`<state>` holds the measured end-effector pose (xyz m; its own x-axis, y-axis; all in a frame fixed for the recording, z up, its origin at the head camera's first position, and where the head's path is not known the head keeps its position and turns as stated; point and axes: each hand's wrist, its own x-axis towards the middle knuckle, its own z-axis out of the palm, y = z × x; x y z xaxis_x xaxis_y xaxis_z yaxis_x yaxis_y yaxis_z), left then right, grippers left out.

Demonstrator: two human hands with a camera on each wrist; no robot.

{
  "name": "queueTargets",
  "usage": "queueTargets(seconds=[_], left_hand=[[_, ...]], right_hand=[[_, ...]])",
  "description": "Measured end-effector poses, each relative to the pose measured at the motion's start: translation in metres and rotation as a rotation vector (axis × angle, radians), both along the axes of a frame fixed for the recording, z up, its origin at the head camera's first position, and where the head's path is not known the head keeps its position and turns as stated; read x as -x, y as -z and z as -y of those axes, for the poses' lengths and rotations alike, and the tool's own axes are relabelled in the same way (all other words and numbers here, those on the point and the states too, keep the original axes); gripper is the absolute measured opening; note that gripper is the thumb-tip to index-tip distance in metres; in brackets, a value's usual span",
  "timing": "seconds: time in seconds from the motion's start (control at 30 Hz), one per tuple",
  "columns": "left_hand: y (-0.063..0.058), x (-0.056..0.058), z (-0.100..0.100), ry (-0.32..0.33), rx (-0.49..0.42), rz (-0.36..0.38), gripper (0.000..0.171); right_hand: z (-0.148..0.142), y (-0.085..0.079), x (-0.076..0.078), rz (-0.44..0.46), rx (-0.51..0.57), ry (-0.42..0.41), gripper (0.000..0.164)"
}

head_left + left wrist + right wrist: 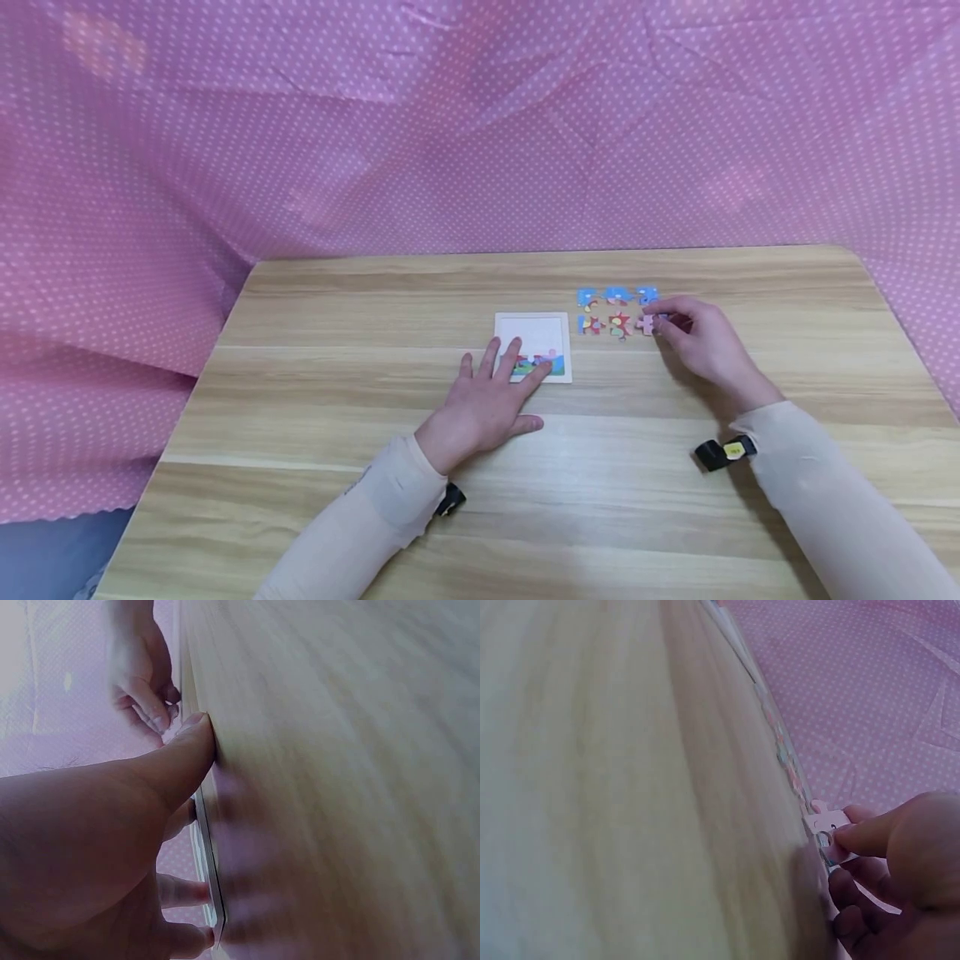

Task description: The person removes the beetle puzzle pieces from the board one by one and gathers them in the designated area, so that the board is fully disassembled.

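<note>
A square white puzzle tray (pixel 567 337) lies on the table, with colourful joined pieces (pixel 557 365) along its near edge and a bare white area behind them. My left hand (pixel 483 408) is spread out, its straight fingers resting on the tray's left and near parts. To the right, my right hand (pixel 708 342) pinches a pink puzzle piece (pixel 826 820) between thumb and fingers. In the right wrist view this piece is tilted up at the end of the row of loose pieces. The left wrist view shows the left fingertips (pixel 196 892) against the tray's edge.
Several loose puzzle pieces lie right of the tray: blue ones (pixel 617 295) in a back row, red and multicoloured ones (pixel 620 324) in front. The wooden table (pixel 337 358) ends at a pink dotted cloth (pixel 480 150). Black straps (pixel 711 455) sit at both wrists.
</note>
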<state>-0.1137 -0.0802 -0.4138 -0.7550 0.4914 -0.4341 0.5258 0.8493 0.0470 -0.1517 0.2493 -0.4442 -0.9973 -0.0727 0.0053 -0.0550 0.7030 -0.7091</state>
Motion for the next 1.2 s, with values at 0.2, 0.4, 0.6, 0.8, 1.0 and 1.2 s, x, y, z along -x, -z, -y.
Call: queueTargets(seconds=[0.2, 0.4, 0.6, 0.8, 1.0, 1.2], left_hand=[[0.0005, 0.0001, -0.001, -0.004, -0.002, 0.007, 0.081], [0.0008, 0.0004, 0.0003, -0.003, -0.011, 0.007, 0.081], [0.0009, 0.0008, 0.0, -0.004, -0.009, 0.008, 0.082], [0.0008, 0.0011, -0.0009, 0.0, -0.006, 0.006, 0.082], [0.0007, 0.0015, 0.0001, -0.004, -0.015, 0.005, 0.083], [0.0009, 0.0017, 0.0016, -0.001, -0.034, -0.006, 0.083]], right_hand=[[-0.0006, 0.0034, 0.0027, 0.025, -0.026, -0.007, 0.029], [-0.001, 0.0061, 0.0055, -0.008, -0.06, -0.032, 0.029], [-0.0043, 0.0067, 0.0034, -0.052, -0.056, -0.039, 0.029], [-0.0088, 0.0036, -0.0033, -0.036, -0.101, -0.002, 0.032], [-0.0083, 0.0037, -0.004, -0.046, -0.128, -0.008, 0.032], [-0.008, 0.0029, -0.0026, -0.009, -0.129, -0.013, 0.032]])
